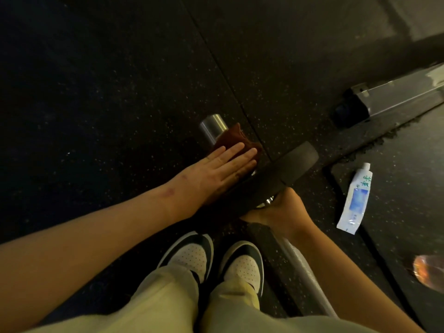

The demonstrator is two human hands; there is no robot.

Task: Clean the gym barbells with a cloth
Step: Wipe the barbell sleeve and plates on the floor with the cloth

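Dark speckled rubber floor (pixel 120 92) fills the frame. At the centre lies the barbell (pixel 299 263), its steel sleeve (pixel 213 127) pointing to the upper middle. The left hand (pixel 216 171) presses the brown cloth (pixel 236 138) on the sleeve with flat, straight fingers. The right hand (pixel 281 210) curls around the barbell beside the black plate (pixel 283 174). The barbell is probably heavy, stiff and apt to roll, so gripping near the plate steadies it.

Left hand (pixel 216 174) flat on cloth (pixel 234 138) over barbell sleeve (pixel 212 127); right hand (pixel 281 210) grips bar (pixel 302 267)
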